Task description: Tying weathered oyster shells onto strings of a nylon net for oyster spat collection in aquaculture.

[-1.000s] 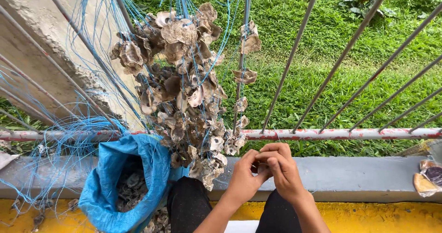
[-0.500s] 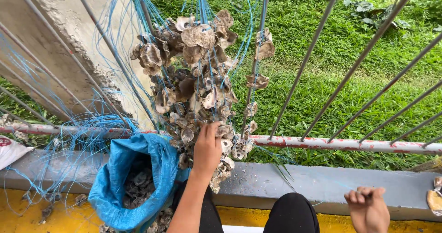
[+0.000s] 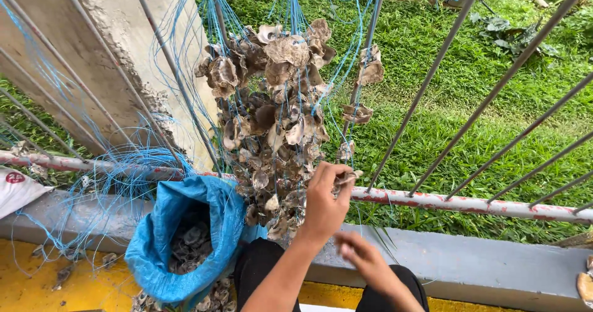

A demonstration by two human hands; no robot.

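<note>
Threading shells onto blue strings at the railing

Left hand [image 3: 324, 204] pinches a shell [image 3: 347, 178] beside the hanging shell cluster [image 3: 275, 120]; right hand [image 3: 364, 259], blurred, grip unclear, seemingly empty, should likely fetch another from the blue bag [image 3: 179, 244].

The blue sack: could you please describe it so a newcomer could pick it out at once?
Find the grey ledge beneath the metal railing. At its left, below the hanging cluster of shells, sits the blue sack. It alone is an open woven bag, holding loose shells.

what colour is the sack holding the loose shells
Bright blue; the sack shows best in the head view.
</note>
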